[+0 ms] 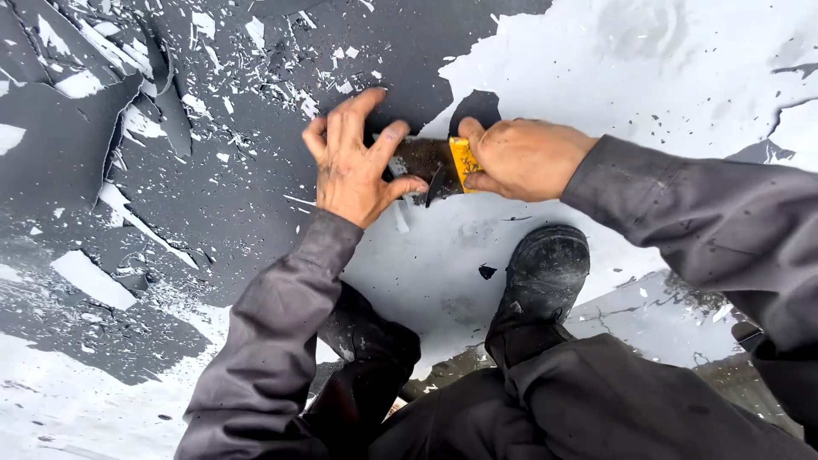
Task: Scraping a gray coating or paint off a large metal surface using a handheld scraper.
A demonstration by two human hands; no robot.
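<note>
The right hand (524, 159) is clenched around the yellow handle (461, 162) of a scraper (434, 166), its thumb lying along the lower side of the grip. The scraper's dark, worn blade (422, 160) points away from that hand and lies flat against the floor (648, 77), right at the ragged edge where the dark coating (247, 170) meets the bared pale surface. The left hand (354, 166) is not closed on anything: its fingers are spread and pressed down, the thumb and forefinger touching the blade from the far side of the scraper, the palm resting on the dark coating just beside it. Both wrists come out of grey sleeves (281, 341) flecked with small chips. Below the scraper, near the right hand, a black boot (545, 273) stands on the pale floor, and a small dark chip (486, 272) lies just beside its toe. Beyond the left hand, well away from the scraper, the coating is broken into curled, lifted flakes (141, 85), with many small white and dark crumbs scattered over it. On the right hand's side of the scraper, the floor is mostly stripped pale, with a few dark patches left, one of them (475, 108) just above the handle.
</note>
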